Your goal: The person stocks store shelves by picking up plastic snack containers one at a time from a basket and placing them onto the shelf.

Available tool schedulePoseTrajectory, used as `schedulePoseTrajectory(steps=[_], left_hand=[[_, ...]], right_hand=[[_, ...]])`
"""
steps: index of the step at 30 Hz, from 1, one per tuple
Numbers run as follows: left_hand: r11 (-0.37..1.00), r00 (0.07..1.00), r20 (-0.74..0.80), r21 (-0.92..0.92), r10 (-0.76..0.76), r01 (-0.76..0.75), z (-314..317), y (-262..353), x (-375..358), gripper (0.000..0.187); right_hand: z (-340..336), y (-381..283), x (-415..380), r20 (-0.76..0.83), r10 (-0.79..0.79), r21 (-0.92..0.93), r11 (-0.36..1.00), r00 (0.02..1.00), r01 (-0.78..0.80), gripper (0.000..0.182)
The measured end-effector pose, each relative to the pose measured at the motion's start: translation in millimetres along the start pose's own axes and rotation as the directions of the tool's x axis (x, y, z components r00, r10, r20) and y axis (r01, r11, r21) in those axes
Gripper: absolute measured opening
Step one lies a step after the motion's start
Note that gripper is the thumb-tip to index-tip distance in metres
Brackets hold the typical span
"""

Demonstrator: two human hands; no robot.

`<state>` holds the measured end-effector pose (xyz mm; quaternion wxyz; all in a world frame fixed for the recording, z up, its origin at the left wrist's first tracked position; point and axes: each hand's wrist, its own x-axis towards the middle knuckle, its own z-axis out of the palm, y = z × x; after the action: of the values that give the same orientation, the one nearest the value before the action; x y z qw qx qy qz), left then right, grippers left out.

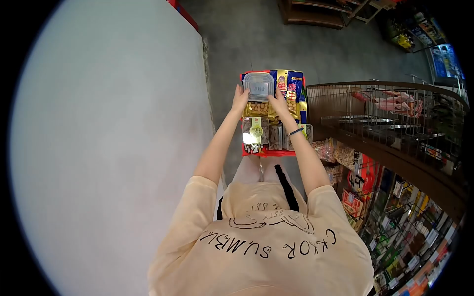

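Note:
A clear plastic box [258, 89] with a pale label on its lid is between my two hands, over a red-edged display of packaged snacks. My left hand [240, 100] grips the box's left side, thumb along the edge. On its lower right corner, my right hand [279, 104] has its fingers closed. Blue and gold snack bags [295, 85] lie beside and beneath the box. Nearer to me sit a clear tub with a round green-yellow label [255, 130] and another clear tub of brown pieces [276, 137]. The undersides of my fingers are hidden.
A white wall [108, 148] runs along my left. At the right stands a brown shelf unit with wire rails [385, 118], with bagged goods [335, 153] hung and stacked below. Grey floor [247, 39] extends ahead towards a wooden rack [313, 14].

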<state>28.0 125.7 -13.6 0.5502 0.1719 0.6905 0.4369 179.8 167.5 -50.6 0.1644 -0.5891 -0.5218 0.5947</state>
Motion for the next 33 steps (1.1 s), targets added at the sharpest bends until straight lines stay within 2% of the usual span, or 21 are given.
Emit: schedulePoseTrajectory(steps=[1, 2, 4, 6, 7, 8, 10, 11, 12, 14, 16, 18, 19, 22, 24, 26, 27, 33], left_hand=[[0.997, 0.998, -0.012, -0.048, 0.056, -0.056, 2, -3, 4, 0.062], [0.997, 0.999, -0.015, -0.049, 0.051, -0.052, 0, -6, 6, 0.062], [0.998, 0.993, 0.109, -0.056, 0.044, -0.038, -2, 2, 1, 0.05], [0.995, 0.991, 0.13, -0.101, 0.032, -0.019, -6, -9, 17, 0.045], [0.989, 0.988, 0.152, -0.147, 0.022, 0.0, -7, -11, 20, 0.039], [0.989, 0.988, 0.151, -0.148, 0.018, 0.004, -8, -14, 22, 0.039], [0.973, 0.978, 0.191, -0.193, -0.087, 0.124, -8, -8, 20, 0.036], [0.973, 0.978, 0.192, -0.192, -0.087, 0.124, -7, -6, 18, 0.036], [0.984, 0.989, 0.134, -0.157, -0.059, 0.08, -5, -5, 15, 0.039], [0.993, 0.996, 0.078, -0.113, -0.034, 0.043, -4, -6, 3, 0.042], [0.998, 0.996, 0.071, -0.042, 0.046, -0.043, -2, 12, -31, 0.047], [0.994, 0.993, 0.079, -0.077, 0.088, -0.082, -1, 17, -63, 0.046], [0.987, 0.989, 0.072, -0.104, 0.126, -0.118, -1, 15, -77, 0.046], [0.976, 0.986, 0.052, -0.158, 0.159, -0.149, -5, 14, -127, 0.045], [0.972, 0.989, 0.028, -0.19, 0.147, -0.139, -8, 10, -149, 0.044], [0.967, 0.991, -0.025, -0.213, 0.135, -0.137, -14, 3, -172, 0.044], [0.977, 0.995, -0.06, -0.193, 0.076, -0.086, -12, 17, -187, 0.045], [0.954, 0.968, 0.008, -0.171, 0.251, -0.246, -10, 36, -213, 0.042]], right_hand=[[0, 2, 4, 0.037, 0.023, 0.037, 0.999, 0.999, -0.024, 0.074], [2, 4, 6, 0.075, 0.043, 0.074, 0.996, 0.996, -0.049, 0.074], [-1, -14, -6, 0.1, 0.042, 0.104, 0.993, 0.994, -0.052, 0.074], [-5, -30, -14, 0.088, 0.106, 0.22, 0.968, 0.99, -0.123, 0.073], [-10, -32, -13, 0.158, 0.098, 0.231, 0.964, 0.982, -0.134, 0.07], [-10, -33, -15, 0.161, 0.102, 0.229, 0.964, 0.982, -0.138, 0.07], [-9, -31, -14, 0.128, 0.099, 0.281, 0.951, 0.987, -0.132, 0.063], [-6, -30, -15, 0.067, 0.147, 0.26, 0.952, 0.987, -0.16, 0.054], [-5, -30, -19, 0.064, 0.147, 0.263, 0.952, 0.987, -0.159, 0.054], [0, -27, -34, -0.022, 0.051, 0.39, 0.92, 0.998, -0.038, 0.047], [0, -37, -56, -0.045, 0.062, 0.41, 0.911, 0.997, -0.038, 0.042], [2, -38, -73, -0.177, -0.032, 0.466, 0.877, 0.984, 0.112, 0.036], [3, -35, -80, -0.192, -0.076, 0.481, 0.862, 0.978, 0.161, 0.033], [-4, -44, -119, -0.132, -0.143, 0.437, 0.879, 0.981, 0.188, 0.032], [-10, -57, -144, -0.104, -0.099, 0.462, 0.876, 0.99, 0.136, 0.031], [-15, -63, -165, 0.02, -0.044, 0.487, 0.873, 0.999, 0.029, 0.032], [-16, -65, -170, 0.046, -0.084, 0.502, 0.864, 0.995, 0.05, 0.034], [-16, -72, -212, -0.057, -0.201, 0.529, 0.825, 0.978, 0.2, 0.033]])
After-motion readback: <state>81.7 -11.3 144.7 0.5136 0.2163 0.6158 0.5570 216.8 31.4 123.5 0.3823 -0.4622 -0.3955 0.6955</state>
